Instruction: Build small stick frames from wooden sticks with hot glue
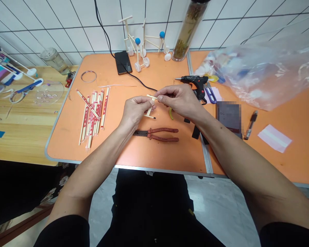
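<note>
Between the fingers of my left hand is a small frame of chopstick pieces, with a dark tip on its lower crosspiece. My right hand pinches the end of the frame's upper crosspiece; whether it also holds a smaller bit there is hidden by the fingers. Both hands are close together above the orange table. Pliers with red handles lie below the hands, jaws pointing left. A black hot glue gun rests just beyond my right hand. Wrapped chopsticks lie in a pile left of my left hand.
Stick models with blue balls stand at the back beside a phone and a tall glass cylinder. A black cable crosses the table. At right are a plastic bag, a dark box and a pen.
</note>
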{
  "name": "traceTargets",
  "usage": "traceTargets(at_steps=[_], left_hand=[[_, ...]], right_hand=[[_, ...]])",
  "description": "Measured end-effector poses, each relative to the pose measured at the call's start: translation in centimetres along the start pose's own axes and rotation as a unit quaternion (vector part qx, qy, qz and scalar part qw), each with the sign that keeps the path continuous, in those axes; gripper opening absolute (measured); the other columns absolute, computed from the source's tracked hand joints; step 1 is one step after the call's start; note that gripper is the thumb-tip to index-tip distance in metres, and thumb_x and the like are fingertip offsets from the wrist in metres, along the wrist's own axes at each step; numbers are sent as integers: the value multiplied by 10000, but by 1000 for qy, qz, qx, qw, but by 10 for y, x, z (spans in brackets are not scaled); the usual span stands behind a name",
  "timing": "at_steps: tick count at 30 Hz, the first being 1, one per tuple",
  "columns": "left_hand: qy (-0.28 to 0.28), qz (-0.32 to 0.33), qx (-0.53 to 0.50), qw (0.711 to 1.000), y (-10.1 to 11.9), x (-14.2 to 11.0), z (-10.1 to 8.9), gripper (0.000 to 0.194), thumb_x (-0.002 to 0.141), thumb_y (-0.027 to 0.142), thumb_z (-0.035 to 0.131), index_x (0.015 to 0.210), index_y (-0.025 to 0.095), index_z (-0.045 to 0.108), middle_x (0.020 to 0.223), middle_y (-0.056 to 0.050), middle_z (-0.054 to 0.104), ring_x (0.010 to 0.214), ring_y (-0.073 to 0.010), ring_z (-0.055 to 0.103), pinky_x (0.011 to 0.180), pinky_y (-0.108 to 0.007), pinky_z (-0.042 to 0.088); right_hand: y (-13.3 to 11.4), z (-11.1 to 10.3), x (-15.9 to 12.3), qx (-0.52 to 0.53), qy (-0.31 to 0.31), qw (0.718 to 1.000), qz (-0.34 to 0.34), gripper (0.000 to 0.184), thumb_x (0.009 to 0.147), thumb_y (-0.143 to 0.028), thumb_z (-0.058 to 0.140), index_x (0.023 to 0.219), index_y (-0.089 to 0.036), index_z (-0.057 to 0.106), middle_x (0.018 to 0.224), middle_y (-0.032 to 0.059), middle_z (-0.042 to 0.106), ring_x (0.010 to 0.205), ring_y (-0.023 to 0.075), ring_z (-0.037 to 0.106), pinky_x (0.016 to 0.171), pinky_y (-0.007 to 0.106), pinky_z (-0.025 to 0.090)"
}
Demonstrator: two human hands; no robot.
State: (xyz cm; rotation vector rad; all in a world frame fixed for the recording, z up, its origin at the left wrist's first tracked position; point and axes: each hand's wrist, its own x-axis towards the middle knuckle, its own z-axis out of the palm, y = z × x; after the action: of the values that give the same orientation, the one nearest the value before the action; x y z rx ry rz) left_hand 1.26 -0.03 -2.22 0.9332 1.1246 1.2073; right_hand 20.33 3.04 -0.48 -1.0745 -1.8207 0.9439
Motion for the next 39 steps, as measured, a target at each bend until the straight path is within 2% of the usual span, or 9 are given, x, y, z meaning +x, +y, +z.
traceTargets(at_steps=[4,7,16,22,27,32,39], left_hand=[[9,0,17,1000,2,-1,1,251,682,343,998,754,175,826,728,-46,803,669,-145,708,690,-268,562],[13,-4,14,1000,3,-2,1,280,653,346,1020,743,173,820,707,-40,788,681,-154,718,688,-267,556],[-3,-2,14,1000,2,-1,1,287,661,352,1026,762,174,824,715,-40,792,661,-145,705,691,-269,550],[-2,-1,14,1000,2,0,0,283,688,361,1013,791,169,831,770,-66,821,691,-152,721,699,-268,552],[-2,-1,1,1000,2,1,-1,292,690,358,1021,796,171,822,768,-62,818,705,-163,745,717,-278,578],[-1,-4,1,1000,2,0,-1,259,714,332,1010,794,177,818,747,-48,804,706,-164,752,729,-283,596],[-14,-3,8,1000,2,0,0,157,766,275,944,805,179,825,725,-40,794,683,-155,741,709,-273,585]], right_hand=[[3,0,1,-6,-4,1000,-5,146,901,-328,775,906,-220,873,822,31,798,750,193,669,687,340,509],[4,1,1,-9,-1,1000,-5,153,908,-343,781,904,-218,869,820,34,795,747,193,666,676,335,500],[0,-5,2,-14,-22,1000,-3,144,906,-289,775,928,-200,886,787,20,761,692,159,590,665,325,434],[-2,-13,1,10,-37,999,4,356,1035,-518,727,984,-193,862,831,46,738,701,166,612,665,329,456],[4,-14,2,50,-21,999,6,452,1020,-657,741,953,-222,844,865,48,741,708,166,616,672,337,480],[5,-12,2,65,-4,998,16,413,981,-641,801,967,-230,844,865,47,751,716,174,623,682,347,504],[3,-10,2,-5,-2,1000,-15,352,966,-548,808,1005,-205,878,901,59,802,807,201,674,740,352,528]])
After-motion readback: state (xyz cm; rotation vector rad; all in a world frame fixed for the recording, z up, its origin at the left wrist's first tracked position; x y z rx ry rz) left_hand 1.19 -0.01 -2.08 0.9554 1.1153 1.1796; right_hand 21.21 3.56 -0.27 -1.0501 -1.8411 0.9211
